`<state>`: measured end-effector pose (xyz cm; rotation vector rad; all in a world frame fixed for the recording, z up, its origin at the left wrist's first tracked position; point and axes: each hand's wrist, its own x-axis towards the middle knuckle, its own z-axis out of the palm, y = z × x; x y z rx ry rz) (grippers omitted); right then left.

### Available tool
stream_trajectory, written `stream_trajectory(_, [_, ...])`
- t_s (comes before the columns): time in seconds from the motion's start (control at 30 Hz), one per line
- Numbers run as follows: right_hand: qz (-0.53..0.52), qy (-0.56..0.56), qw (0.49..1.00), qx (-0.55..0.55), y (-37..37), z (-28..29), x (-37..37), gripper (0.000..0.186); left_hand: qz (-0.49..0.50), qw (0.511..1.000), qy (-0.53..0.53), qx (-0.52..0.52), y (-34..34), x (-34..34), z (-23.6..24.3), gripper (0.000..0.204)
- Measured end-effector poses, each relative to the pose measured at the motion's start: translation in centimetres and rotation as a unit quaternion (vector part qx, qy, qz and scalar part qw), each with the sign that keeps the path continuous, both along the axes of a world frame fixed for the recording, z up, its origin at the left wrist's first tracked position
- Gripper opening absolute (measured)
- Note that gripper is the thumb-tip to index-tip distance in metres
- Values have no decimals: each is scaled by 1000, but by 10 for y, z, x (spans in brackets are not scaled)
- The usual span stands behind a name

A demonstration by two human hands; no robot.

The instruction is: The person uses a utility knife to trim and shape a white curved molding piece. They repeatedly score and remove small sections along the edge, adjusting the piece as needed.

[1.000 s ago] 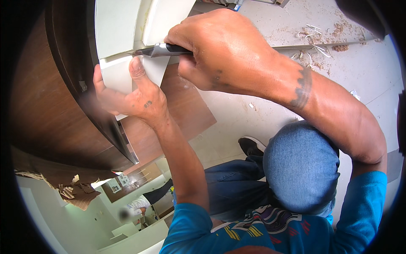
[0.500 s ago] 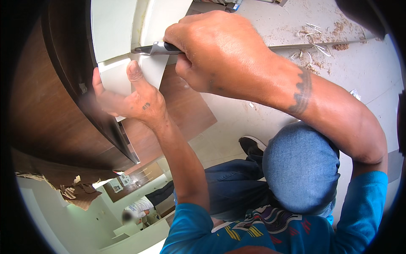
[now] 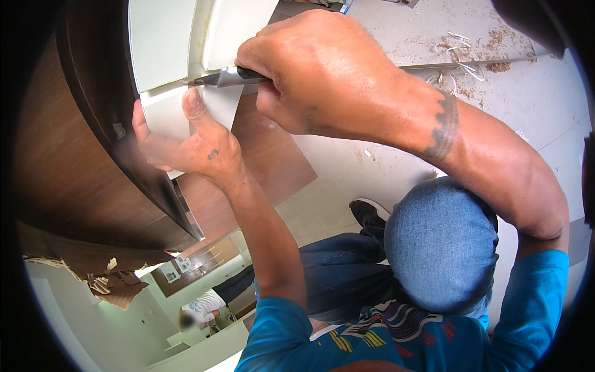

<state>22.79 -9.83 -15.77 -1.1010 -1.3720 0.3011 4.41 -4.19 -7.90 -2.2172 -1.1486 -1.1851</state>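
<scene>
My right hand is closed around a utility knife with a grey and black handle. Its blade points left and meets the seam across a white panel. Below that seam, my left hand grips the white end piece of the panel, thumb on the face and fingers round the left edge. The thumb tip lies close under the blade. Part of the end piece is hidden behind my left palm.
A dark brown wooden board stands at the left, with torn cardboard below it. Another brown board lies behind my left forearm. Sawdust and white strips litter the floor at upper right. A person is in the background.
The knife has shifted slightly left along the seam with my right hand. The panel and my left hand have moved a little left too, the grip unchanged.
</scene>
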Motion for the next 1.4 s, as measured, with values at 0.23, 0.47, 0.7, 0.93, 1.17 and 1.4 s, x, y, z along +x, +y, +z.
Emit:
stream_trajectory(0.23, [12, 15, 1000, -22, -3, -2, 4, 13, 11, 1000, -3, -8, -3, -2, 1, 83])
stream_trajectory(0.47, [22, 31, 998, -52, -2, 7, 1, 12, -3, 1000, 11, -17, -1, -4, 1, 83])
stream_trajectory(0.7, [28, 13, 997, -66, 0, 6, -1, 14, -15, 999, -6, -30, -2, 0, 1, 81])
stream_trajectory(0.93, [66, -12, 996, -53, -17, 15, 23, 12, 14, 1000, -12, -23, -5, -2, 2, 80])
stream_trajectory(1.17, [8, 24, 998, -49, -6, 7, 4, 13, -7, 1000, 11, -12, -1, -4, 2, 83])
stream_trajectory(1.4, [21, 39, 997, -60, -4, 10, -1, 13, -17, 1000, -2, -23, -2, -2, 0, 80])
